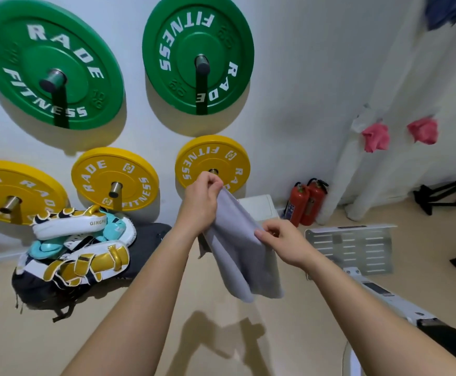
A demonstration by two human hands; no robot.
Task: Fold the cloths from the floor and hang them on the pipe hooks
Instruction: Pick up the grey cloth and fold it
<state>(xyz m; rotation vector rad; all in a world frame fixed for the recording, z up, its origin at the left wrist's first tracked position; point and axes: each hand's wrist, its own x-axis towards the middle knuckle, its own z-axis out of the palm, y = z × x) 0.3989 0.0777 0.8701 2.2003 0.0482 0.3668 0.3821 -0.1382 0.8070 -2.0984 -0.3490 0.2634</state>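
A grey cloth (237, 248) hangs in the air in front of me, above the beige floor. My left hand (201, 202) pinches its top corner, raised near a yellow weight plate. My right hand (283, 241) pinches the cloth's right edge lower down. The cloth's lower end droops free. Two pink cloths (376, 137) (423, 130) hang on the white pipes (340, 185) at the right. A blue cloth (443, 10) hangs higher up at the top right edge.
Green (199, 28) and yellow (113, 169) weight plates are mounted on the wall. Boxing pads on a dark bag (77, 248) lie at the left. Two red fire extinguishers (307, 202) stand by the pipes. A metal plate (354, 245) and white machine frame are at the right.
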